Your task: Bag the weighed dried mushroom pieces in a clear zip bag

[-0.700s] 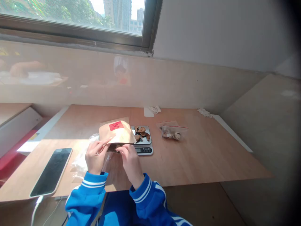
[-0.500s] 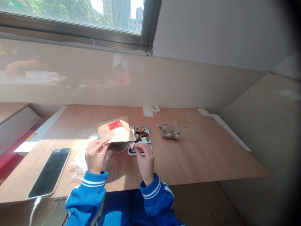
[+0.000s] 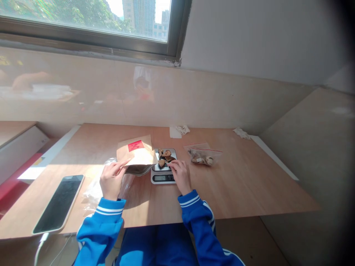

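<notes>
This seems to be a plain work room inside a city building, perhaps a small office or a packing room, but the pictures do not settle which one. The centre of the room is a long, bare, light-brown wooden table, and behind this table are a glossy beige wall panel and a dark-framed window showing green trees and tall grey towers. On the table lie a small silver digital scale, a brown paper pouch with a red label, a clear zip bag, and a black smartphone.
</notes>
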Demonstrator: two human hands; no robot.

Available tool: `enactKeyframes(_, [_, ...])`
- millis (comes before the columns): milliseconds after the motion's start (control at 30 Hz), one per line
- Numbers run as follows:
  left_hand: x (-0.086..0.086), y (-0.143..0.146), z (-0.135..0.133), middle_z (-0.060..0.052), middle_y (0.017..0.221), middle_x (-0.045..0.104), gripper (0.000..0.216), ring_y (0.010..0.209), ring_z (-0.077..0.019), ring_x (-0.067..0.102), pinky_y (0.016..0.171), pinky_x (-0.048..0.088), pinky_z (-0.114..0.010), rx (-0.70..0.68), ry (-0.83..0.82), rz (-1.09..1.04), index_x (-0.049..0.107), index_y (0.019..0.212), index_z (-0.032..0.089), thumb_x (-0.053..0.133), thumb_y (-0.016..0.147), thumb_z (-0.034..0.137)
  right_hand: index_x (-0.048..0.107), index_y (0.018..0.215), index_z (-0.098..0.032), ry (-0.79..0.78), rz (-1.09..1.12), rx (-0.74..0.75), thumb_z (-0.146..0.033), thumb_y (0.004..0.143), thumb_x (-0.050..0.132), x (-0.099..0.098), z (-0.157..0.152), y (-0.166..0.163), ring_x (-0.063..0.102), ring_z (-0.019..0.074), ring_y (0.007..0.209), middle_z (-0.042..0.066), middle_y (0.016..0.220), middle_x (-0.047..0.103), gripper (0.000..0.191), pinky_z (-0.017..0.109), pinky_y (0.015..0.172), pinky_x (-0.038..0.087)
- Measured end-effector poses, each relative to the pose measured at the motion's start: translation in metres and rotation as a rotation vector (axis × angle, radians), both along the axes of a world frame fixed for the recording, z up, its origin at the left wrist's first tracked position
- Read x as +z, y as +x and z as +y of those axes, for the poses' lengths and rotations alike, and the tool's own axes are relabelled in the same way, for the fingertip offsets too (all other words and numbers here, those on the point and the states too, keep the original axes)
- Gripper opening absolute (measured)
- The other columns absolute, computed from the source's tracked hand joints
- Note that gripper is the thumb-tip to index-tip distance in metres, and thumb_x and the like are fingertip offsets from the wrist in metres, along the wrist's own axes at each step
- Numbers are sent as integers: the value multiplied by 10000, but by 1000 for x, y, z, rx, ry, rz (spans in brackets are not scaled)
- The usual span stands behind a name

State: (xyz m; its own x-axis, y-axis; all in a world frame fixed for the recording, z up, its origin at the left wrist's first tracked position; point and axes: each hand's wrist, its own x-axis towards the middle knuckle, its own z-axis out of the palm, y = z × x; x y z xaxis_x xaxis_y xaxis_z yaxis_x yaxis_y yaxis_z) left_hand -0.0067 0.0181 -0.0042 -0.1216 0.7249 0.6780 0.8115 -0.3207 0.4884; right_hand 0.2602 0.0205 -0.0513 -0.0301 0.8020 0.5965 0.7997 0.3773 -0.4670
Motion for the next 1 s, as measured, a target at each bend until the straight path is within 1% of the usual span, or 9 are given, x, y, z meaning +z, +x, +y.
enactKeyframes(233, [-1, -9, 28, -20, 928, 729, 230, 782, -187, 582, 716, 438, -277, 51, -146, 95, 739, 1016, 296, 576, 855, 320, 685, 1091, -247, -9, 74, 55, -76, 907, 398, -5, -8, 8, 556, 210, 1004, 55, 1102, 663, 381, 391, 899, 448])
enactKeyframes(433, [-11, -17, 64, -42, 1070, 724, 282, 968, -226, 653, 804, 482, -297, 36, -403, 20, 720, 1047, 244, 535, 858, 341, 701, 974, -226, 50, 234, -71, -117, 913, 409, -16, -36, 19, 583, 195, 952, 68, 991, 638, 318, 376, 882, 479])
enactKeyframes(533, [-17, -18, 68, -58, 1179, 681, 324, 1084, -227, 622, 928, 464, -320, -2, -504, 73, 672, 1130, 210, 514, 864, 305, 707, 925, -233, 19, 252, -108, -128, 919, 414, -25, -48, 24, 584, 189, 918, 59, 945, 627, 312, 364, 864, 489])
enactKeyframes(633, [-20, -17, 54, -100, 1345, 564, 401, 1224, -244, 530, 1040, 398, -378, -41, -473, 167, 582, 1254, 181, 487, 879, 288, 707, 888, -234, -10, 265, -129, -103, 903, 402, -32, -58, 29, 584, 190, 907, 56, 921, 619, 333, 363, 855, 493])
enactKeyframes(700, [-20, -18, 34, -102, 1361, 538, 419, 1234, -242, 512, 1038, 403, -393, -79, -425, 193, 541, 1287, 187, 446, 899, 315, 707, 871, -235, -21, 275, -145, -87, 888, 400, -33, -61, 30, 583, 197, 927, 60, 935, 612, 341, 367, 855, 494])
enactKeyframes(767, [-23, -20, 11, -82, 1236, 601, 402, 1158, -237, 554, 1001, 434, -398, -139, -421, 210, 558, 1255, 211, 403, 915, 362, 705, 867, -233, -21, 290, -162, -84, 881, 403, -32, -63, 30, 580, 203, 955, 68, 968, 600, 337, 369, 855, 496])
enactKeyframes(833, [-28, -25, -11, -63, 1080, 634, 373, 1005, -230, 617, 933, 474, -399, -155, -502, 219, 616, 1150, 243, 375, 916, 404, 702, 867, -229, -22, 307, -163, -86, 880, 404, -30, -64, 29, 577, 204, 969, 74, 991, 587, 331, 366, 853, 497])
enactKeyframes(900, [-35, -30, -29, -55, 1002, 636, 360, 952, -236, 630, 874, 499, -390, -171, -568, 219, 645, 1071, 254, 411, 888, 458, 696, 866, -226, -36, 323, -138, -88, 884, 402, -27, -65, 26, 579, 200, 964, 73, 991, 577, 325, 362, 854, 496])
enactKeyframes(1000, [-48, -35, -41, -63, 965, 626, 365, 919, -255, 621, 819, 511, -397, -182, -582, 223, 649, 1069, 243, 485, 832, 467, 687, 861, -223, -81, 350, -86, -87, 888, 399, -24, -67, 17, 575, 198, 966, 72, 992, 565, 320, 363, 873, 483])
